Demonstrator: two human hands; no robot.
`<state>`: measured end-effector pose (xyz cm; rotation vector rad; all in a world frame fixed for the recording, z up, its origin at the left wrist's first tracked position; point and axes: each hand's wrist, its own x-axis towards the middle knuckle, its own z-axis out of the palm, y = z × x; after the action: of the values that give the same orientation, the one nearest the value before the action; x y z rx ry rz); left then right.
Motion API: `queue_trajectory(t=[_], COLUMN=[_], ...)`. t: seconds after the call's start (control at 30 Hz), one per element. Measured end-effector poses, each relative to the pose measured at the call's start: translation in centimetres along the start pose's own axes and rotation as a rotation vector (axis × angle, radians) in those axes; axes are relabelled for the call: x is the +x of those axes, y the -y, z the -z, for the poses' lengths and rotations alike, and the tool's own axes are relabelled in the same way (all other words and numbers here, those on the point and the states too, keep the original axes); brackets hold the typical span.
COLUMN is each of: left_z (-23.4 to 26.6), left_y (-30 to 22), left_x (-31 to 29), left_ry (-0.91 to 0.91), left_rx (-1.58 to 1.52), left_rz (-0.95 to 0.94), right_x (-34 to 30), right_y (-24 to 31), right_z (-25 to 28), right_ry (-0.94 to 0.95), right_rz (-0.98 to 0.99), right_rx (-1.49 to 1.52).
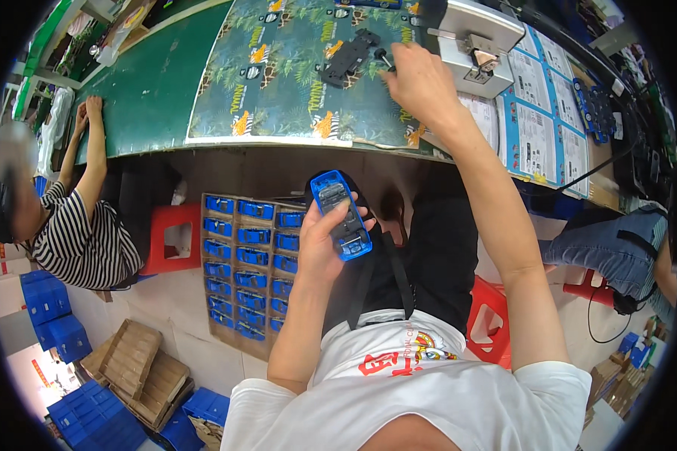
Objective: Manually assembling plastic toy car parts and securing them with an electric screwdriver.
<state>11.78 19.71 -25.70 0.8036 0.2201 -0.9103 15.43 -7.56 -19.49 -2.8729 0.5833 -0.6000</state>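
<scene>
Left hand (320, 244) near middle of view: fingers clamped on blue toy car (347, 230), dark side facing up, above lap (444, 255). Right hand (423, 84) at 1 o'clock, over surface (158, 90); small black part (381, 55) just beside fingertips, at hand's 10 o'clock; cannot tell whether fingers pinch it. Black chassis (344, 62) lies on patterned sheet (278, 98), right hand's 9 o'clock. Machine (470, 26) stands at right hand's 2 o'clock. Cardboard tray (257, 349) with blue cars (252, 257) at left hand's 8 o'clock. Co-worker (79, 225) at 9 o'clock.
</scene>
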Motion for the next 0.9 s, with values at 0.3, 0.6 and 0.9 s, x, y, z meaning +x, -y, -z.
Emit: queue_trajectory(t=[0.3,0.6,0.9], left_z=[-0.9,-1.9,-2.4], left_y=[0.5,1.7,2.2], left_x=[0.2,-1.1,-1.9], left_ry=[0.095,0.143,0.144], left_rx=[0.059,0.123,0.167], left_rz=[0.036,0.083,0.1], right_x=[-7.5,-14.7,-16.3], right_y=[1.7,3.2,2.7], right_z=[3.2,3.7,4.1], right_ry=[0.021,0.129,0.026], right_rz=[0.056,0.333,0.367], right_rx=[0.727,0.603,0.584])
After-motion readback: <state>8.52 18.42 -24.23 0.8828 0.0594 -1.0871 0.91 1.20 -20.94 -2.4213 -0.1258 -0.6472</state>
